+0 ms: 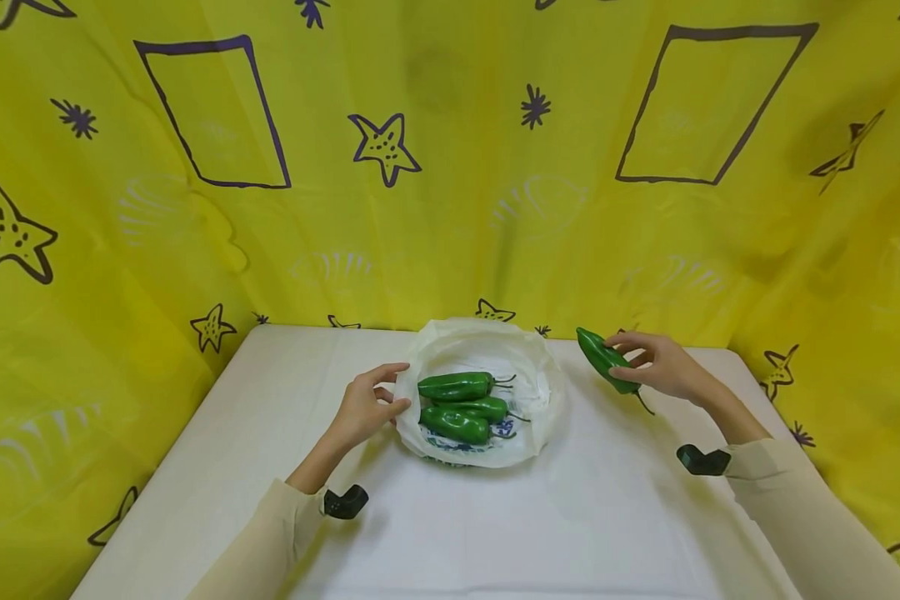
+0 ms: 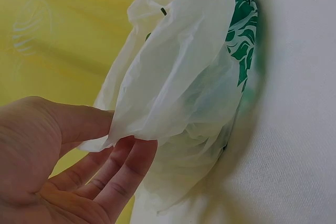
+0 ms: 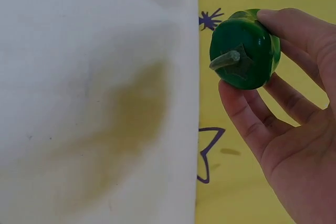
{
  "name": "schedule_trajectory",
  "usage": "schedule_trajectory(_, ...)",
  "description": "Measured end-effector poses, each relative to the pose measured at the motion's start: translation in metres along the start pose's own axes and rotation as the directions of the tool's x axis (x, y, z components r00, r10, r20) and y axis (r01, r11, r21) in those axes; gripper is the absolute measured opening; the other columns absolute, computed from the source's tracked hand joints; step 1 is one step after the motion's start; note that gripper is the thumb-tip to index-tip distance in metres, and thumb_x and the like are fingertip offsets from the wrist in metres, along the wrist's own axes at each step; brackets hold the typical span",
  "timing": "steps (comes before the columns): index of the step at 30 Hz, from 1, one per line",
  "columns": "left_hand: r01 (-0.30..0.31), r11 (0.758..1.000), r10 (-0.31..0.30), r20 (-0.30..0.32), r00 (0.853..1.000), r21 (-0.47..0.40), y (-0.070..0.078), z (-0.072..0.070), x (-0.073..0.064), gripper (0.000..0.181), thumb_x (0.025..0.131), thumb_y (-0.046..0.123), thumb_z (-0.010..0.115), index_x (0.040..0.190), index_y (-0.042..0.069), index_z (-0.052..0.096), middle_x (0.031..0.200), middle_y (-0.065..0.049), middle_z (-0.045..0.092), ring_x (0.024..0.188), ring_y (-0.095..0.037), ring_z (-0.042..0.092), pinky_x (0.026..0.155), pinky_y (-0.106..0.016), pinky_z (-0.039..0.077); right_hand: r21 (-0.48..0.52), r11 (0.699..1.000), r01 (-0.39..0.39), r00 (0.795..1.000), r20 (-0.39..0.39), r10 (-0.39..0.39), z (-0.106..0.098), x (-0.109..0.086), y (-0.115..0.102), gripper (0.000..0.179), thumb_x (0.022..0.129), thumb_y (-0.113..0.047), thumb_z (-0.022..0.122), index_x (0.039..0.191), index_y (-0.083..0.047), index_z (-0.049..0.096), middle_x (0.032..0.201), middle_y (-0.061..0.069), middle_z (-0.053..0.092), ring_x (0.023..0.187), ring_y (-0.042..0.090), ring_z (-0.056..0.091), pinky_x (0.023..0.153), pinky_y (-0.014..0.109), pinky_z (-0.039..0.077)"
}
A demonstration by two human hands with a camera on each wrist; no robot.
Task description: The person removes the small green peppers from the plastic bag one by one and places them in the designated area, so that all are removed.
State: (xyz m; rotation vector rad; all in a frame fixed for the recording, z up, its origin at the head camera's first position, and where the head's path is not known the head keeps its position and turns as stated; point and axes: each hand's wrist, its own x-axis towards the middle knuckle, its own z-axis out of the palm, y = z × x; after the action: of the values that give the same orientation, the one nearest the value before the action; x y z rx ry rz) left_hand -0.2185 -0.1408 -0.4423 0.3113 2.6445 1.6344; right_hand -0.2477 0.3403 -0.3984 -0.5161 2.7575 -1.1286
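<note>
At mid-frame we see peppers (image 1: pixel 476 407) with smooth, glossy skin in a thin, crinkled, translucent plastic liner (image 1: pixel 551 392); the pepper at right (image 1: pixel 598 354) is equally shiny, its stalk (image 3: pixel 224 60) matt. Below, we find a matt, finely grained tabletop (image 1: pixel 570 525); low in frame, dull cloth sleeves (image 1: pixel 817 508); above, softly shiny sheeting (image 1: pixel 450 217)

Passable along the near part of the white surface (image 1: pixel 510 533), between the two sleeves (image 1: pixel 258 542). Reachable from above through the wide mouth of the plastic bag (image 1: pixel 550 392), down to pale plastic on the right; obstructed toward the left by three peppers (image 1: pixel 474 407) lying close together, stems reaching rightward. Blocked at the left rim by the left grip (image 1: pixel 362 410), pinching the plastic. Narrowed between bag and right grip (image 1: pixel 663 364) by the held pepper (image 1: pixel 600 353). Closed off behind by the yellow curtain (image 1: pixel 450 250).
</note>
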Motion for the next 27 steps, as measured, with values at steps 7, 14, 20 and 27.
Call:
schedule_trajectory(7,0.019,1.0,-0.019,-0.003,1.0,0.015,0.0,0.0,0.0,0.06,0.085,-0.005,0.079,0.141,0.007,0.061,0.127,-0.021,0.061,0.072,-0.016,0.066,0.061,-0.036,0.061,0.02,0.998,-0.053,0.998,-0.023,0.053,0.007,-0.003,0.015,0.055,0.094,-0.025,0.078,0.141,-0.005,0.059,0.131,0.027,0.061,0.101,0.034,0.069,0.075,0.033,0.06)
schedule_trajectory(14,0.021,1.0,-0.021,-0.001,1.0,0.007,0.0,0.001,0.0,0.059,0.085,-0.005,0.079,0.141,0.006,0.061,0.127,-0.022,0.061,0.072,-0.017,0.067,0.063,-0.041,0.062,0.061,0.996,-0.068,0.997,-0.031,0.07,0.019,-0.005,0.025,0.053,0.095,-0.026,0.076,0.14,-0.005,0.058,0.136,0.026,0.057,0.104,0.036,0.068,0.078,0.031,0.059)
schedule_trajectory(20,0.013,1.0,-0.013,0.0,1.0,0.003,0.002,0.0,0.0,0.059,0.086,-0.005,0.079,0.141,0.006,0.061,0.128,-0.022,0.061,0.074,-0.018,0.068,0.064,-0.04,0.062,0.08,0.993,-0.092,0.994,-0.044,0.095,0.029,-0.004,0.031,0.053,0.095,-0.027,0.076,0.14,-0.005,0.058,0.132,0.026,0.059,0.105,0.037,0.067,0.081,0.032,0.058)
schedule_trajectory(27,0.01,1.0,-0.01,0.0,1.0,0.002,0.002,0.0,0.0,0.059,0.086,-0.005,0.078,0.141,0.006,0.06,0.128,-0.022,0.06,0.074,-0.017,0.067,0.065,-0.04,0.062,0.072,0.99,-0.124,0.989,-0.068,0.129,0.038,-0.003,0.035,0.053,0.095,-0.029,0.076,0.138,-0.003,0.059,0.129,0.027,0.061,0.108,0.041,0.066,0.083,0.036,0.06)
